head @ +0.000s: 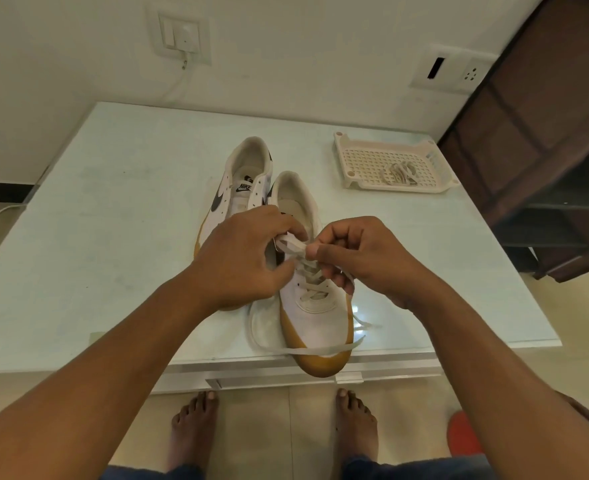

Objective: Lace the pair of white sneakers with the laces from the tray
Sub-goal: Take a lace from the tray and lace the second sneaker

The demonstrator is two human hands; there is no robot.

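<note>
White flat lace (291, 245) was pinched between the left hand (241, 258) and the right hand (359, 258) above the half-laced white gum-toed sneaker (315, 317) at the near edge of the pale glass counter (113, 220); a bundled second lace (400, 173) was seen in the cream perforated tray (341, 157), apart from the unlaced white sneaker (248, 174)

The left hand (241, 258) and right hand (366, 258) pinch a lace (295, 245) over the near sneaker (317, 317) on the tabletop (113, 220); a spare lace (398, 173) lies in the tray (341, 164).

"NIKE" on the tongue label (244, 187) of the unlaced left sneaker (241, 188), dark swoosh on its side
</note>
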